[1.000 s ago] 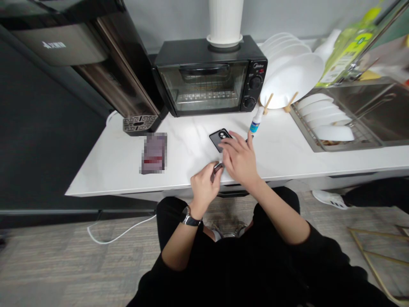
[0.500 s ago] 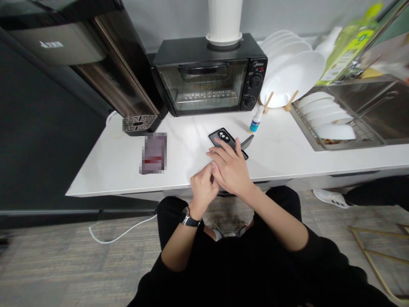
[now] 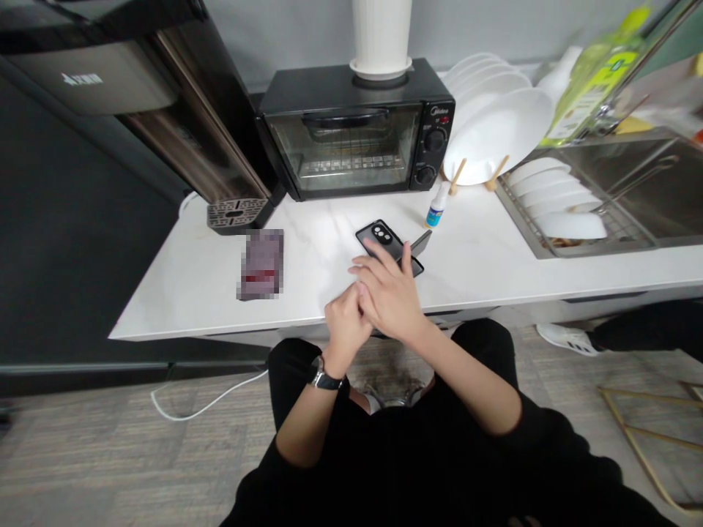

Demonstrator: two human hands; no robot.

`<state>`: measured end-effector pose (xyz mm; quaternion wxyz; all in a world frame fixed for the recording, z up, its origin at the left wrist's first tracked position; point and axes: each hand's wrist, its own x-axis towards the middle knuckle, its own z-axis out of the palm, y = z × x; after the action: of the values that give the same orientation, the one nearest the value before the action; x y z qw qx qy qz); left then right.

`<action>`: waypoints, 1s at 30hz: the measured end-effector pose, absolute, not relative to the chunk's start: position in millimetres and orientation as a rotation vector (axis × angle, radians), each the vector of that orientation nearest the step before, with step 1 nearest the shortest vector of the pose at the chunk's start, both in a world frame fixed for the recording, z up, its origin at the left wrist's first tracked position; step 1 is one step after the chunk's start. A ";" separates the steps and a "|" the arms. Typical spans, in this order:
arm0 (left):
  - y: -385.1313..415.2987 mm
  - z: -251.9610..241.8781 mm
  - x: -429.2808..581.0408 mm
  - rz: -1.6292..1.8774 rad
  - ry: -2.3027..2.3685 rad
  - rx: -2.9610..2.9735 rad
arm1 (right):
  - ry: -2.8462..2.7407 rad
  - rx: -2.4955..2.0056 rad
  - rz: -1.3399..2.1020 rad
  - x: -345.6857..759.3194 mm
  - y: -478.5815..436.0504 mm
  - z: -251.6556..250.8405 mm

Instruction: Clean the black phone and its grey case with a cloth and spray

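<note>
Above the counter's front edge, my left hand is closed in a fist against my right hand, its fingers seemingly wrapped round the right thumb. My right hand has its other fingers spread, palm down, and holds no object. Beyond its fingertips lies a phone case, dark with a black rim and camera cutouts, partly covered by my fingers. A thin grey slab leans up at the case; its kind is unclear. Behind them stands a small white spray bottle with a blue label.
On the white counter, a blurred-out purple item lies left. A drink dispenser, a toaster oven with a white pot, and racked plates stand behind. Bowls sit at the sink; another person's shoe shows right.
Both hands stay together, with only a slight shift of the fingers. The whole view has moved a little, so everything sits slightly further left. The things on the counter keep their places.
</note>
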<state>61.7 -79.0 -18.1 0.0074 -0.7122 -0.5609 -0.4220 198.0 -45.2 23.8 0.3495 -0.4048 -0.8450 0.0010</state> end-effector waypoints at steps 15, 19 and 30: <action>-80.4 -15.0 64.0 -1.371 -1.840 -2.309 | -2.025 -1.275 -0.063 225.9 -18.4 24.6; -80.1 -18.6 61.5 -1.276 -1.816 -2.248 | -2.206 -1.102 -0.012 191.2 -54.3 22.8; -81.1 -12.4 65.1 -1.400 -1.859 -2.277 | -1.912 -1.391 -0.062 246.7 10.1 25.7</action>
<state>65.1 -81.1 -12.4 -0.0571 -0.6982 -0.5701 -0.4293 246.7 10.1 25.7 0.3785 -0.5443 -0.7482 -0.0244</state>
